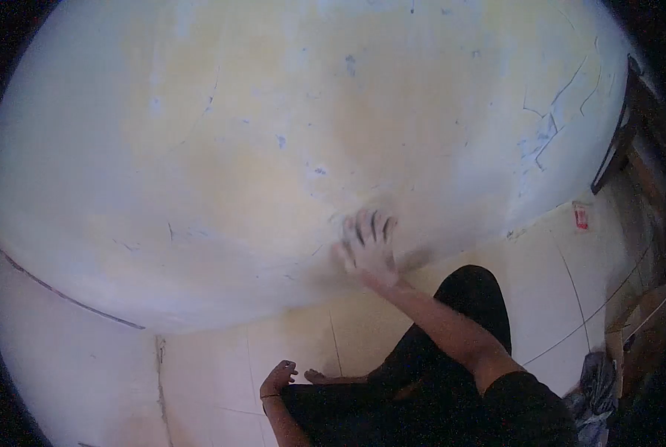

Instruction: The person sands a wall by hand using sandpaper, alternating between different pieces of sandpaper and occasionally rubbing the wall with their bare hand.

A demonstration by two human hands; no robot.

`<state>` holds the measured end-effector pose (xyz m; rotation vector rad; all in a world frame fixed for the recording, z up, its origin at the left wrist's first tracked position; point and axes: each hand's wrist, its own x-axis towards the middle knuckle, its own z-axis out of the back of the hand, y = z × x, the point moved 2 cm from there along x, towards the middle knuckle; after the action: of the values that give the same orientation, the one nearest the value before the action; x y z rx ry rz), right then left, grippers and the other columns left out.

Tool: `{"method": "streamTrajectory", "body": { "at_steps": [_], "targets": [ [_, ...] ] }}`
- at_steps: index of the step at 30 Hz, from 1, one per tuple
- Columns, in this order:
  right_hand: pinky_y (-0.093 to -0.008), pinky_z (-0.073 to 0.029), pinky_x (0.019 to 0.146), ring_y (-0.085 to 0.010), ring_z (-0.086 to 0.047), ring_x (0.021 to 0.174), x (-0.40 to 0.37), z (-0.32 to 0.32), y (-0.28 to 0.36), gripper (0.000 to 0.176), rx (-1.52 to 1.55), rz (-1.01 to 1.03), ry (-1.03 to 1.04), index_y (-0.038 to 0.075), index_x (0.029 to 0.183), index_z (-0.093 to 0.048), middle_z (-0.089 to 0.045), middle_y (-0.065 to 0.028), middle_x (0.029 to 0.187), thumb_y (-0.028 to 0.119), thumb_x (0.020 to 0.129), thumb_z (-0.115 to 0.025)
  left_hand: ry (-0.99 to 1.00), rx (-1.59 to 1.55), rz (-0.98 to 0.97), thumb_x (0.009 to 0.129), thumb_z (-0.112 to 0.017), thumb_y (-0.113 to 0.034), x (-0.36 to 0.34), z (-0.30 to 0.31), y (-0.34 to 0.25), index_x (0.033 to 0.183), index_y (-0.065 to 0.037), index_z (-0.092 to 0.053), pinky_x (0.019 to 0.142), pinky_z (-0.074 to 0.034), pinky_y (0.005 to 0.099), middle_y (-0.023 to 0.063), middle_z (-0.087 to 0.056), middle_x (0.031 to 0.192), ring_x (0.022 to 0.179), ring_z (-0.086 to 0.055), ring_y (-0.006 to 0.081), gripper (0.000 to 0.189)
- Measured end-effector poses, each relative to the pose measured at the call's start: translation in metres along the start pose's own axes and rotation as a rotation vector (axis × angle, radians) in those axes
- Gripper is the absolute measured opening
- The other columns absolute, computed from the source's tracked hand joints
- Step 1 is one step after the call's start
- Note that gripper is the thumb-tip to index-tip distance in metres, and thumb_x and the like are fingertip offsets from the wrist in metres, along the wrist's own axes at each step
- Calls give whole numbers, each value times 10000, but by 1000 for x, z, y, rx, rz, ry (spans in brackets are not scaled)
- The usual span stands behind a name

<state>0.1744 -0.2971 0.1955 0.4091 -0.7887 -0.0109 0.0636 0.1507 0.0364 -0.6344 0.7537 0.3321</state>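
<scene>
Fingers spread, my right hand [370, 249] is against the lower part of a stained, pale wall [258, 171], slightly blurred. Nothing shows in its grasp, though the palm side is hidden. My left hand [278, 378] rests by my bent knee in dark trousers [325, 402]. Its fingers are loosely bent and apart, with nothing visible in them, and a thin dark band [271, 395] circles the wrist. Cracks and peeled bluish patches mark the wall's paint around and above my right hand.
Pale floor tiles [206, 380] meet the wall's foot. A small red and white packet [581, 216] lies on the floor at right. Beyond it stand a dark wooden frame [631, 127], a cardboard box [649, 320] and a dark plastic bag [597, 384].
</scene>
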Motion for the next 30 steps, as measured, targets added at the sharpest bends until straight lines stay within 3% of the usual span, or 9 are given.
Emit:
{"method": "streamTrajectory", "body": {
  "at_steps": [2, 5, 8, 11, 17, 20, 23, 26, 30],
  "targets": [
    [-695, -111, 1030, -566, -151, 1316, -14, -5, 13, 674, 119, 23, 36, 0, 1411, -301, -196, -339, 1442, 353, 876, -510, -20, -61, -28, 941, -457, -430, -10, 3, -18, 1188, -46, -489, 640, -482, 337, 124, -666, 1023, 736, -631, 202, 458],
    [-716, -124, 1010, -573, -176, 1302, 45, 64, 12, 694, 172, -92, -279, -4, 1405, -311, -230, -343, 1427, 382, 869, -521, -145, -136, -107, 943, -451, -390, -32, 3, -26, 1175, -49, -505, 652, -487, 332, 122, -666, 1011, 742, -634, 207, 416],
    [-714, -120, 1012, -583, -174, 1298, 43, 44, -2, 719, -11, -159, -266, -17, 1402, -309, -233, -342, 1427, 407, 866, -532, -98, -54, 11, 943, -452, -374, -18, 3, -6, 1160, -55, -514, 668, -492, 330, 114, -665, 1000, 743, -630, 208, 391],
    [-697, -106, 1030, -566, -181, 1306, -26, -23, 1, 714, 59, 95, -8, -25, 1402, -303, -230, -337, 1433, 393, 871, -537, 5, -90, -4, 949, -456, -391, -1, -4, -13, 1155, -43, -503, 649, -498, 331, 126, -661, 996, 758, -630, 209, 408],
    [-727, -98, 1008, -547, -197, 1311, 54, 82, 2, 700, 276, -136, -361, -32, 1391, -317, -264, -327, 1420, 409, 881, -507, -144, -160, -117, 946, -468, -406, -20, 5, -4, 1159, -17, -487, 625, -493, 333, 135, -664, 989, 768, -638, 220, 444],
    [-706, -97, 1024, -535, -196, 1315, 14, 20, 7, 700, 33, -85, 110, -36, 1394, -306, -261, -321, 1425, 394, 879, -506, -62, -84, -73, 943, -469, -400, -13, -1, -1, 1162, -10, -487, 626, -493, 340, 132, -664, 979, 761, -635, 226, 448],
    [-696, -101, 1028, -525, -201, 1312, -12, -1, 14, 695, 177, 47, -26, -37, 1392, -303, -266, -315, 1425, 374, 872, -509, -64, -135, -74, 946, -466, -389, -13, -3, -20, 1185, -6, -489, 662, -499, 346, 145, -658, 980, 745, -626, 227, 452],
    [-704, -130, 1014, -532, -237, 1292, 42, 67, 8, 690, 53, -55, -174, -43, 1376, -331, -284, -314, 1413, 386, 867, -511, -141, -51, -62, 944, -467, -391, -30, 4, -21, 1197, -6, -491, 674, -499, 353, 156, -654, 985, 741, -623, 230, 462],
    [-700, -137, 1015, -534, -245, 1288, 22, 22, -4, 697, 43, -65, -168, -43, 1376, -336, -284, -308, 1416, 396, 863, -512, -96, 16, -76, 937, -471, -400, -28, -4, -19, 1180, -18, -500, 663, -487, 357, 144, -657, 985, 740, -624, 224, 453]
  ]
}}
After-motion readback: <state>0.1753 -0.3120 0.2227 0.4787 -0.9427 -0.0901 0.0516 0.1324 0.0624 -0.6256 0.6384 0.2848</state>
